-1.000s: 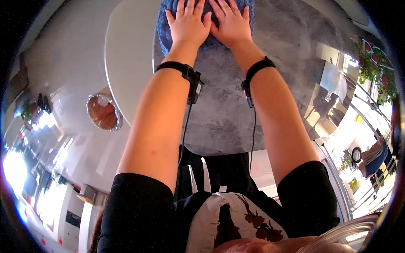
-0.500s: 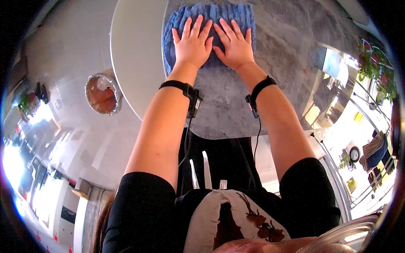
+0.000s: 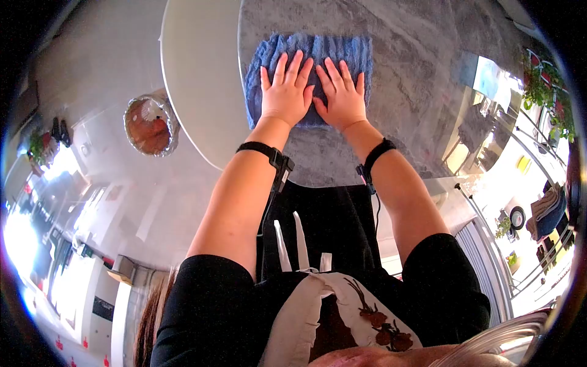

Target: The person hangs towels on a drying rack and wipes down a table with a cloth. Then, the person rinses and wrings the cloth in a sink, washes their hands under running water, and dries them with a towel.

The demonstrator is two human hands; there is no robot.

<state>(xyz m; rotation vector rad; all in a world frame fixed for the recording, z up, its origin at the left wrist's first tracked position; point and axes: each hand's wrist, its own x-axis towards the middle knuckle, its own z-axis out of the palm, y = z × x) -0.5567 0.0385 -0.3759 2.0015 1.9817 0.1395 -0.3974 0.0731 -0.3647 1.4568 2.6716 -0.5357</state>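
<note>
A blue, ribbed, fuzzy cloth (image 3: 306, 44) lies flattened on the grey marbled tabletop (image 3: 416, 85). Both palms rest on it, side by side, with the thumbs almost touching. My left hand (image 3: 285, 92) has its fingers spread over the cloth's left half. Over the right half lies my right hand (image 3: 342, 98), its fingers also stretched out. Part of the cloth is hidden under the hands. A black strap with a small cabled device is round each wrist.
A pale rounded surface (image 3: 199, 79) adjoins the grey tabletop on the left. On the floor farther left stands a lined bin (image 3: 150, 128). A metal rack (image 3: 489, 257) with folded clothes (image 3: 546, 211) and plants (image 3: 553, 98) are at the right.
Both hands have come down the view, closer to my body, and the blue cloth has come with them. More of the grey tabletop shows beyond the cloth's far edge.
</note>
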